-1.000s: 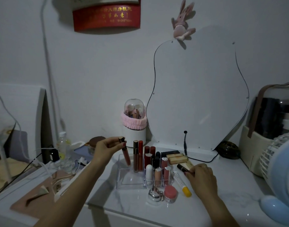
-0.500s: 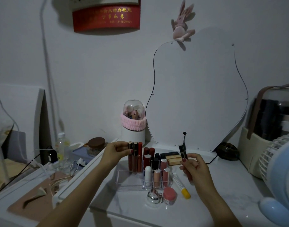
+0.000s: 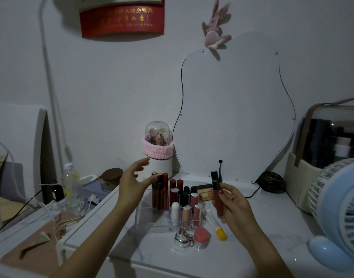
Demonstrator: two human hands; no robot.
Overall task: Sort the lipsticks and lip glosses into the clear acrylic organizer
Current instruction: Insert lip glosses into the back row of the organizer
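The clear acrylic organizer (image 3: 146,217) stands on the white table, with several tall lip glosses (image 3: 159,192) upright at its back left and several lipsticks (image 3: 185,209) in its small front cells. My left hand (image 3: 133,182) hovers open just left of the tall glosses, fingers spread, holding nothing. My right hand (image 3: 231,205) is to the right of the organizer and grips a reddish lip gloss with a black cap (image 3: 216,192), held nearly upright. A white tube with a yellow cap (image 3: 217,226) lies on the table right of the organizer.
An eyelash curler (image 3: 182,238) and a pink jar (image 3: 201,236) sit in front of the organizer. Flat palettes (image 3: 202,190) lie behind it. A domed brush holder (image 3: 159,151), a mirror (image 3: 236,115), a blue fan (image 3: 340,213) and a storage case (image 3: 330,157) surround the area.
My left hand stood a lip gloss in the organizer's back left and has let go, opening. My right hand picked up a black-capped gloss from the table and raised it upright.
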